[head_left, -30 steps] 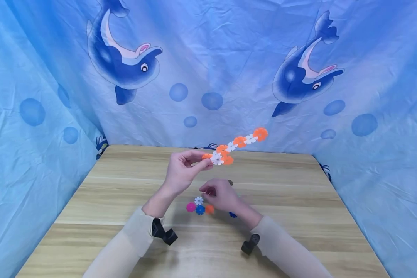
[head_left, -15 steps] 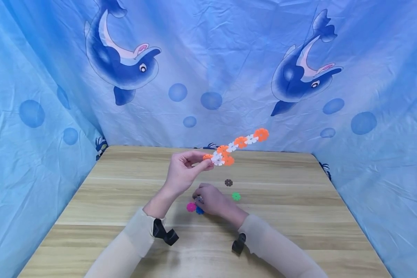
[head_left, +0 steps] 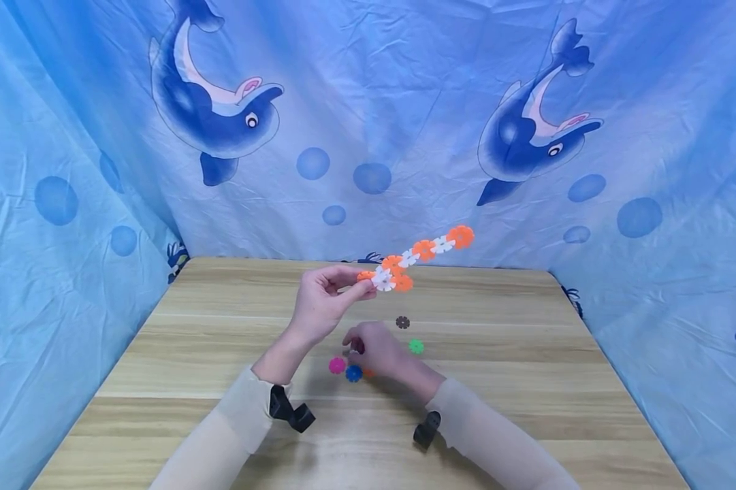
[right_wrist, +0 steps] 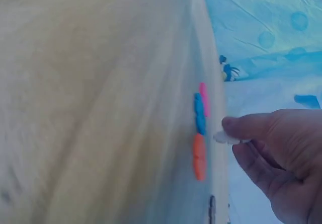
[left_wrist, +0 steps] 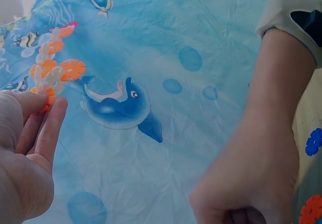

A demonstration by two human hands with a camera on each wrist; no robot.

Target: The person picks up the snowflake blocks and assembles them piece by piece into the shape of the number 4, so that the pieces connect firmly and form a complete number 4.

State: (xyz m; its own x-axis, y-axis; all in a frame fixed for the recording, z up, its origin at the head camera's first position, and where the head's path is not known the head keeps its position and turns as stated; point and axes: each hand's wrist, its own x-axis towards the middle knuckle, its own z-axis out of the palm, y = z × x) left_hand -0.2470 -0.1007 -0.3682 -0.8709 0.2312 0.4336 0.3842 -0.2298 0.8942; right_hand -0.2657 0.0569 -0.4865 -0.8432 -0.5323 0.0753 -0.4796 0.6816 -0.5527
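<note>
My left hand point(head_left: 325, 303) pinches one end of a chain of orange and white flower-shaped plastic discs point(head_left: 425, 250), held above the table and slanting up to the right. In the left wrist view the chain point(left_wrist: 50, 75) rises from between thumb and fingers. Lower down, my right hand point(head_left: 376, 350) pinches a white flower disc point(right_wrist: 229, 138), seen edge-on in the right wrist view. Just below that hand lie a pink disc point(head_left: 337, 365), a blue disc point(head_left: 353, 373) and an orange disc point(head_left: 370, 373), the last partly hidden by the hand.
On the wooden table point(head_left: 220, 333), a brown disc point(head_left: 402, 322) and a green disc point(head_left: 416, 346) lie beyond and right of the right hand. Another blue disc point(left_wrist: 314, 142) shows in the left wrist view. A blue dolphin-printed cloth point(head_left: 404, 102) hangs behind and at both sides.
The right hand moved left and down onto the white disc beside the pink and blue ones, then lifted it slightly. The left hand and its chain stayed almost still.
</note>
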